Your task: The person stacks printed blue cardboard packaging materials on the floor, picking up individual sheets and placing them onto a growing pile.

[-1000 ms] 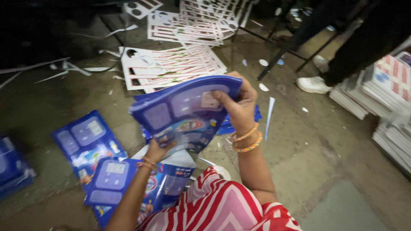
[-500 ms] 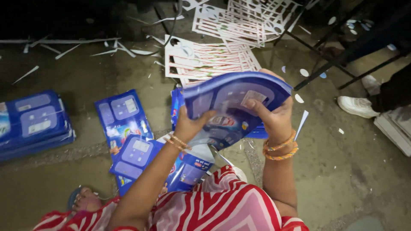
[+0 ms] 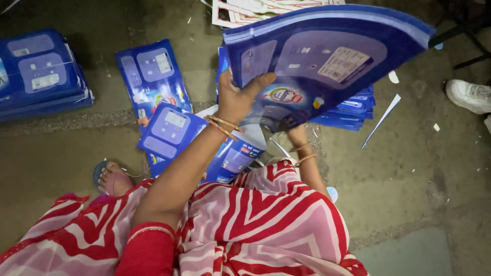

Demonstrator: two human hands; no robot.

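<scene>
Left hand (image 3: 238, 99) pinching bent stack of blue pouches (image 3: 327, 56); right hand (image 3: 296, 135) underneath at 6 o'clock, grip hidden. Risk: pouches sliding out, fanned edge loose.

Hands: two. Left hand (image 3: 238, 99) grips sheaf (image 3: 327, 56) of blue printed cartons, count within not tellable. Right hand (image 3: 297, 136) under sheaf, partly hidden.
Bangles (image 3: 222, 125): two on left wrist, two on right.
Blue stacks: one stack (image 3: 38, 74) far left of left hand, one pile (image 3: 353, 105) just right of right hand.
Loose cartons on floor left of left hand: three, overlapping (image 3: 169, 128).
White die-cut sheet (image 3: 255, 10): one above hands.
Shoe (image 3: 468, 94): one, far right.
Foot (image 3: 113, 179): one, lower left.
</scene>
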